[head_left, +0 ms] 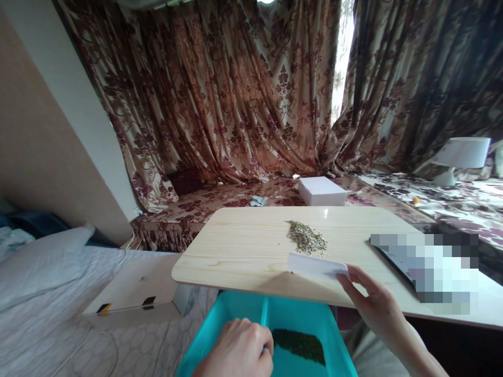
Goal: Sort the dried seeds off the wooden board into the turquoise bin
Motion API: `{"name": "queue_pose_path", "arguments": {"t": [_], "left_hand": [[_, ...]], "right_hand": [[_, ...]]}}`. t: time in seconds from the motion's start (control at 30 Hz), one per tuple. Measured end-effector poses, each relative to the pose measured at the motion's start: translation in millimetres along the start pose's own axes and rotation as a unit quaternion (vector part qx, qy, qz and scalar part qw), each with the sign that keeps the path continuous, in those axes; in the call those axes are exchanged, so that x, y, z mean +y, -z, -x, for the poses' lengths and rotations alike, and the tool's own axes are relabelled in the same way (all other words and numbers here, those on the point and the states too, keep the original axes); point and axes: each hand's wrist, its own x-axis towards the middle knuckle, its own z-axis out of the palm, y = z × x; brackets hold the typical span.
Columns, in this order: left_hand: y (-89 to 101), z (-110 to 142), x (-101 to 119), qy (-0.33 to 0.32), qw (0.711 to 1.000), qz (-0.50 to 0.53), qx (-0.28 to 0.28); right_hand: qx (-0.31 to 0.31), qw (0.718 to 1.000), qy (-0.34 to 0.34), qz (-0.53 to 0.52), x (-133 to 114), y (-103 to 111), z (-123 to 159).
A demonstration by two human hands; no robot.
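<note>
By the table edge point(236, 284), right fingers point(364, 278) pinch card point(312, 266); left fingers point(268, 343) curl, hold unclear.

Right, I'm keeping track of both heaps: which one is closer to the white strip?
The paler heap on the table, just beyond the white strip; the darker green heap lies in the teal tray.

The lower edge cropped the teal bin point(335, 343), the left hand point(241, 346) hid its fingertips, possibly curled, and pixelation masked a dark-edged object point(432, 269).
</note>
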Motion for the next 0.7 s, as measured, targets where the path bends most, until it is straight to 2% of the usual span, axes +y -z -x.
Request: {"name": "queue_pose_path", "arguments": {"t": [0.1, 0.3, 0.5, 0.7], "left_hand": [[-1.2, 0, -2, -0.002, 1.000, 0.002, 0.005], [-4.5, -3, -5, -0.007, 1.000, 0.012, 0.013], [-5.1, -2, -7, -0.003, 1.000, 0.015, 0.021], [-4.7, 2, -10, 0.002, 0.999, 0.027, 0.027]], "right_hand": [[-0.005, 1.000, -0.005, -0.016, 4, 1, 2], [0.030, 0.998, -0.036, -0.035, 21, 7, 9], [0.012, 0.998, -0.033, -0.044, 15, 5, 16], [0.000, 0.994, -0.049, -0.097, 15, -5, 19]]}}
